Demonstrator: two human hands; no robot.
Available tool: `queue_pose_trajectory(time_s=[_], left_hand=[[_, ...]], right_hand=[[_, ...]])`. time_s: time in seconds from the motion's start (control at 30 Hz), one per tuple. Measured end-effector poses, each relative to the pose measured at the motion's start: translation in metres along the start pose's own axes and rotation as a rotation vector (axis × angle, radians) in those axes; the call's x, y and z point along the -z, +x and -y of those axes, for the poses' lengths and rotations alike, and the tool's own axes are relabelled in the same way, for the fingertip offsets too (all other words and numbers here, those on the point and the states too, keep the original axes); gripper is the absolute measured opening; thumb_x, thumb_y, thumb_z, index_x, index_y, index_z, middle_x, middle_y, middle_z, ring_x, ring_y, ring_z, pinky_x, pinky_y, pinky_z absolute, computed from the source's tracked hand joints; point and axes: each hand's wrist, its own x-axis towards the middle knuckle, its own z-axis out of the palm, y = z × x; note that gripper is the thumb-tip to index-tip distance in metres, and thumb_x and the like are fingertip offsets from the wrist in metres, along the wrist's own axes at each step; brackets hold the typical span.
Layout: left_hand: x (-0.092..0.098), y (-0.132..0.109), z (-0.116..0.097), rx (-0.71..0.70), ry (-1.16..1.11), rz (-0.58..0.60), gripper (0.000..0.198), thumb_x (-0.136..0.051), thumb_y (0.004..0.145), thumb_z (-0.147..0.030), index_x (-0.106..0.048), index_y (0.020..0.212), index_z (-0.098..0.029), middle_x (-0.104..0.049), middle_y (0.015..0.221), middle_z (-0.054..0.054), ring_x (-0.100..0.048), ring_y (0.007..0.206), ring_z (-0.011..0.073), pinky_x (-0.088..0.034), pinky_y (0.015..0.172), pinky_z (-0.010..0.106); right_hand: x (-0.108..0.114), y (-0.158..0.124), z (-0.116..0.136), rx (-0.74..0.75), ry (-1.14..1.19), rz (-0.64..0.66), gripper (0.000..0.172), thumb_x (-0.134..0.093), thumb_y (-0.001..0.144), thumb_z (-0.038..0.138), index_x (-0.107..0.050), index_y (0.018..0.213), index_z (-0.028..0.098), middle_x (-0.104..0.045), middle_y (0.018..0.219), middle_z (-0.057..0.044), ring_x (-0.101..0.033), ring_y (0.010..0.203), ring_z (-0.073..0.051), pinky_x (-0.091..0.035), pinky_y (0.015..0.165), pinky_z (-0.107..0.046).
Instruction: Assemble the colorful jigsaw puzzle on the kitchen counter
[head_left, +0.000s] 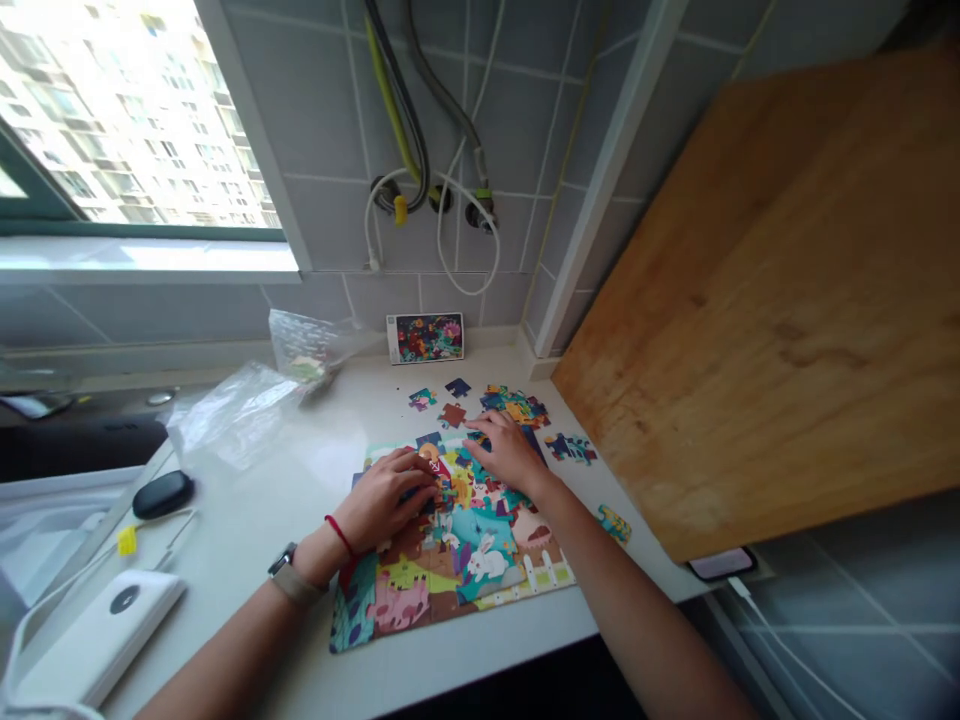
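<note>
A partly assembled jigsaw puzzle (486, 560) with farm animals lies on the white counter in front of me. My left hand (391, 492) rests on its upper left part, fingers apart and bent, with no piece visible in them. Over the upper right part is my right hand (504, 452), thumb and index finger apart. Its index fingertip is at the edge of a reddish-brown puzzle piece (452, 415); whether it touches the piece I cannot tell. Beyond lie a dark blue piece (457, 388) and a multicoloured piece (422, 399).
Loose pieces form a cluster (517, 405) behind my right hand; others (571, 448) lie right. A picture card (426, 338) leans on the wall. Plastic bags (240, 410), a black case (163, 494) and a white power bank (105, 635) are left. A wooden board (795, 300) stands right.
</note>
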Motion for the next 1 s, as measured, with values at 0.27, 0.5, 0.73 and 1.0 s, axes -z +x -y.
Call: queue_pose_trajectory(time_s=[0.27, 0.5, 0.73, 1.0], left_hand=[[0.005, 0.001, -0.004, 0.027, -0.013, 0.008, 0.026, -0.052, 0.107, -0.031, -0.077, 0.102, -0.023, -0.075, 0.105, 0.009, -0.066, 0.099, 0.0234, -0.055, 0.092, 0.041], [0.001, -0.005, 0.011, 0.207, -0.087, -0.116, 0.042, -0.043, 0.089, -0.002, -0.07, 0.115, -0.021, -0.076, 0.11, 0.009, -0.069, 0.106, 0.0242, -0.057, 0.094, 0.042], [0.007, -0.005, 0.023, 0.317, -0.12, -0.232, 0.043, -0.047, 0.086, -0.004, -0.071, 0.116, -0.022, -0.079, 0.108, 0.006, -0.072, 0.104, 0.0237, -0.057, 0.094, 0.042], [0.018, -0.001, 0.021, 0.403, -0.408, -0.281, 0.034, -0.049, 0.09, -0.018, -0.074, 0.114, -0.019, -0.079, 0.116, 0.009, -0.074, 0.108, 0.0253, -0.059, 0.094, 0.041]], right_hand=[[0.078, -0.002, -0.051, -0.142, -0.11, -0.026, 0.027, -0.066, 0.096, 0.027, -0.077, 0.12, 0.021, -0.074, 0.121, -0.012, -0.07, 0.111, -0.025, -0.051, 0.102, -0.037], [0.094, -0.027, -0.09, -0.229, -0.26, 0.22, 0.045, -0.089, 0.054, 0.008, -0.081, 0.095, 0.024, -0.076, 0.103, -0.013, -0.072, 0.103, -0.034, -0.054, 0.089, -0.038], [0.099, -0.016, -0.102, -0.235, -0.287, 0.282, 0.034, -0.094, 0.05, 0.018, -0.074, 0.077, 0.024, -0.075, 0.086, -0.006, -0.072, 0.089, -0.028, -0.052, 0.076, -0.032], [0.122, -0.007, -0.089, -0.197, -0.195, 0.141, 0.014, -0.07, 0.086, 0.034, -0.074, 0.082, 0.021, -0.078, 0.094, -0.01, -0.072, 0.089, -0.025, -0.051, 0.079, -0.031]])
